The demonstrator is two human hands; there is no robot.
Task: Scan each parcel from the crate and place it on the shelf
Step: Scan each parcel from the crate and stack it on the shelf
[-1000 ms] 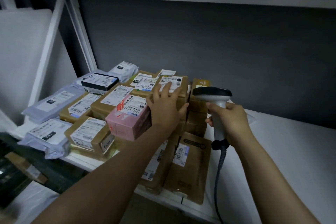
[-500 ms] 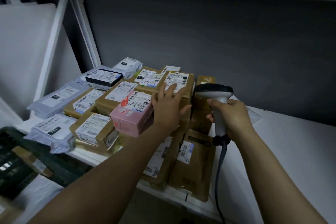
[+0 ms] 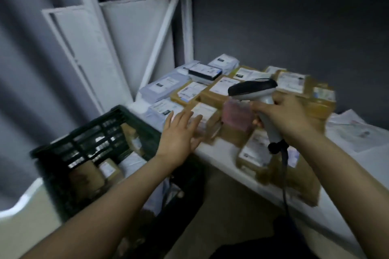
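Scanner [image 3: 252,88]: your right hand [image 3: 288,118] has its fingers wrapped round the pale handle. The dark head points left, above the parcels on the shelf.
Cable [image 3: 284,174]: it hangs from the foot of the handle and runs down beside your right forearm.
Left hand [image 3: 179,134]: yours is flat, fingers straight and a little spread, holding nothing. It is over the front edge of the shelf, fingertips next to a labelled brown parcel [image 3: 207,114]; blur hides whether they touch it.
Shelf [image 3: 221,151]: a white board with a white upright [image 3: 187,27] at its back left corner.
Load on the shelf: you have brown boxes [image 3: 219,90] with white labels packed side by side, and grey bags [image 3: 164,86] along the left. A black box [image 3: 205,72] lies on top at the back, and a pink box [image 3: 237,115] sits just left of your right hand, partly behind the scanner.
Front edge: brown envelopes [image 3: 259,153] lie below your right hand and overhang the board.
Crate [image 3: 99,130]: dark green with slatted walls, low at your left, close to the front left corner of the shelf.
Crate contents [image 3: 88,176]: brown parcels and a pale bag, too blurred for you to read.
Papers [image 3: 355,130]: loose white sheets on the shelf, right of the parcels.
Panels [image 3: 130,38]: white boards lean against the grey wall behind the crate.
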